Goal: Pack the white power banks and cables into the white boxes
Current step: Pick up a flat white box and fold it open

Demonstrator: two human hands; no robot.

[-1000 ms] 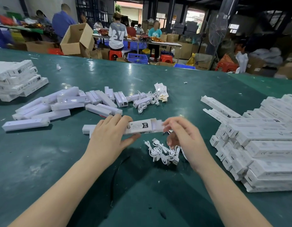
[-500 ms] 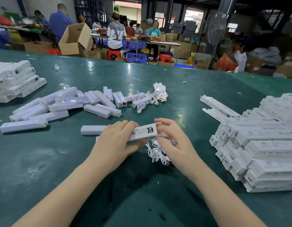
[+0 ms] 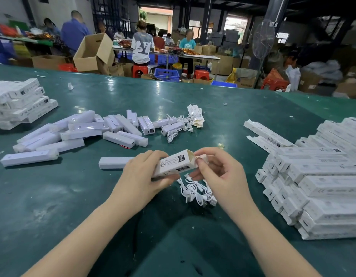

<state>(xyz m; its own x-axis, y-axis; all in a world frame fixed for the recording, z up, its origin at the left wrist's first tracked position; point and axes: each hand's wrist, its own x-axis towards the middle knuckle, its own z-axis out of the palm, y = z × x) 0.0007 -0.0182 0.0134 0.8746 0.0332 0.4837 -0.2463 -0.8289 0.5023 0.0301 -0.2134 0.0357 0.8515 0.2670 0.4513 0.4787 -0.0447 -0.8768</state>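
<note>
My left hand (image 3: 142, 176) grips a white box (image 3: 174, 163) just above the green table, its open end tilted up toward the right. My right hand (image 3: 219, 174) pinches the box's end flap with thumb and fingers. Below the hands lies a bundle of white cables (image 3: 197, 191). A single white power bank (image 3: 113, 162) rests just left of my left hand. Several more power banks (image 3: 77, 132) are scattered at the middle left, with another tangle of cables (image 3: 179, 125) beside them.
A stack of white boxes (image 3: 321, 176) fills the right side, with two flat boxes (image 3: 267, 134) beside it. Another box stack (image 3: 19, 102) sits at the far left. Beyond the green table (image 3: 53, 196), people work among cardboard cartons and stools.
Both hands lifted the box slightly and tilted its right end up. My right hand moved from the cables to the box's open end and now pinches the flap.
</note>
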